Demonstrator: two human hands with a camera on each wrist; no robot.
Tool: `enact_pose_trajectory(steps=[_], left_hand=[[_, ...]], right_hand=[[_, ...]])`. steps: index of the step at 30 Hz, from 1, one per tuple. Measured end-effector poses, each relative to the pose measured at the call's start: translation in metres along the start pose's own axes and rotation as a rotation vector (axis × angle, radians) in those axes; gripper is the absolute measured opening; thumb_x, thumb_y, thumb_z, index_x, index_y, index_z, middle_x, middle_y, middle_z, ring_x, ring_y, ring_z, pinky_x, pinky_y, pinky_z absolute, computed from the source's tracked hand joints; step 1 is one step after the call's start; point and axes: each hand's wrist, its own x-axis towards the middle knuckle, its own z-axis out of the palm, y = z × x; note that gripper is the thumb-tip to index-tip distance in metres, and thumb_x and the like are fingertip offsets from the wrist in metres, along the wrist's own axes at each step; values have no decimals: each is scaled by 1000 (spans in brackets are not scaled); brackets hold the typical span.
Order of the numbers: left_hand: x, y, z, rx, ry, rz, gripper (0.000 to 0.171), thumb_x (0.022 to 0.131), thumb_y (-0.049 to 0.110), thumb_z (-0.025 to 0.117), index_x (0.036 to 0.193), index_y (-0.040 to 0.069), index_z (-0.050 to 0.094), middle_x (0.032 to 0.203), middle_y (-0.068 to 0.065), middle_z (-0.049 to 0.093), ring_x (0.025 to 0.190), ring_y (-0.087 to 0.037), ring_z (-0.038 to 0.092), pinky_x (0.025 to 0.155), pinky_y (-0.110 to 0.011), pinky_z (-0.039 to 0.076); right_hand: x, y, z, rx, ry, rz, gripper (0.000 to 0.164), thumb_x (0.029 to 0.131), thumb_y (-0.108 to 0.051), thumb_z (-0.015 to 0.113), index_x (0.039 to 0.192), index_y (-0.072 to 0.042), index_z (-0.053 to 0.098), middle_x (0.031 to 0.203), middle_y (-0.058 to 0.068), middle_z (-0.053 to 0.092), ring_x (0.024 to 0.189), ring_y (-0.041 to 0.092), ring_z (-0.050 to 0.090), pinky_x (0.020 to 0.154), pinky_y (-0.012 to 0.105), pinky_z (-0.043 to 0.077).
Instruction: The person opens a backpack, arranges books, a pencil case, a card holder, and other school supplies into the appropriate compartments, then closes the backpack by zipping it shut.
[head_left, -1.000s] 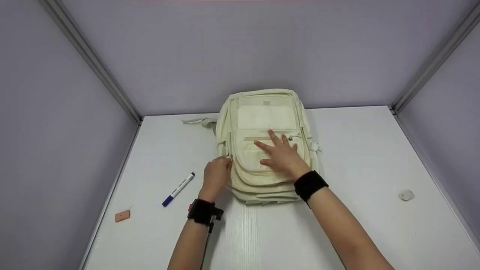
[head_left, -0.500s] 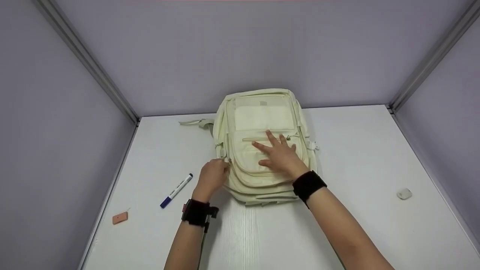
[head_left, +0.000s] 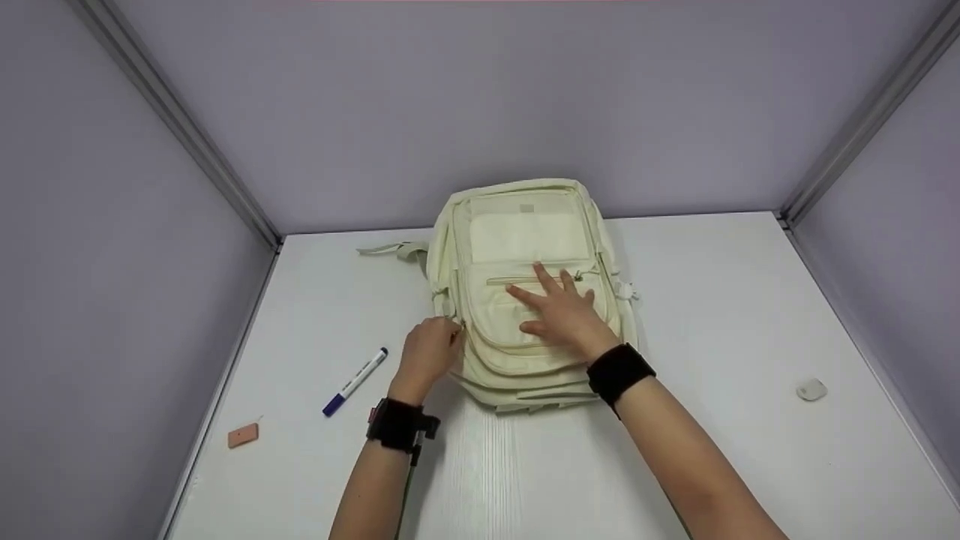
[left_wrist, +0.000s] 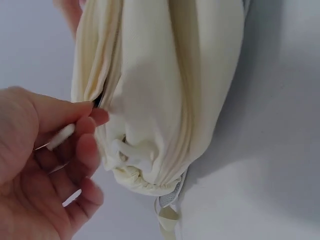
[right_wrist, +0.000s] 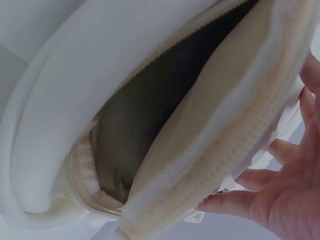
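A cream backpack (head_left: 531, 236) lies on the white table with its front facing up. At its left side my left hand (head_left: 426, 352) pinches a zipper pull between thumb and forefinger; the pull itself is mostly hidden by the fingertips. A pale cord or tab (left_wrist: 62, 137) shows among the curled fingers in the left wrist view. My right hand (head_left: 564, 309) rests with spread fingers on the front pocket, just below a short horizontal zipper (head_left: 525, 280). In the right wrist view, an unzipped compartment (right_wrist: 145, 115) gapes, dark inside, beside the right fingers.
Left of the bag lies a white marker with a blue cap (head_left: 355, 382). Farther left is a small orange-pink block (head_left: 243, 435). A small whitish object (head_left: 811, 389) lies at far right. Grey panels stand behind and on both sides. A strap (head_left: 401, 249) trails from the bag.
My left hand has slid a little toward the bag's near end along its left side, still pinching. The right hand stays spread on the front pocket. The whole view has shifted slightly.
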Motion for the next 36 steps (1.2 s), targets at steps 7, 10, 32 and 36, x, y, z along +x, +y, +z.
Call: enact_pose_trajectory(steps=[7,10,32,36], left_hand=[[10,-7,4,125,176,34,27,91,3,65,64,5,62,59,-6,51,51,-23,51,49,-38,44],[12,-8,0,140,217,81,27,90,1,65,63,5,61,59,-5,50,50,-22,49,48,-36,42],[-6,0,-20,-62,-180,274,10,88,8,73,79,8,77,71,0,66,63,-12,57,60,-29,47],[-8,5,-18,-210,-306,267,14,88,5,72,75,7,76,65,0,62,56,-6,45,55,-25,40]], right_hand=[[0,1,2,1,7,-8,70,93,-55,57,153,-47,22,164,6,-5,143,51,3,95,80,21],[1,0,2,-5,13,-4,70,93,-56,57,153,-47,22,164,6,-5,143,51,4,95,79,22],[1,1,2,-19,14,-5,69,93,-57,55,153,-48,21,164,5,-6,143,51,3,95,79,23],[0,0,1,-24,22,-1,69,93,-57,55,153,-48,21,164,6,-6,143,51,4,95,79,23]])
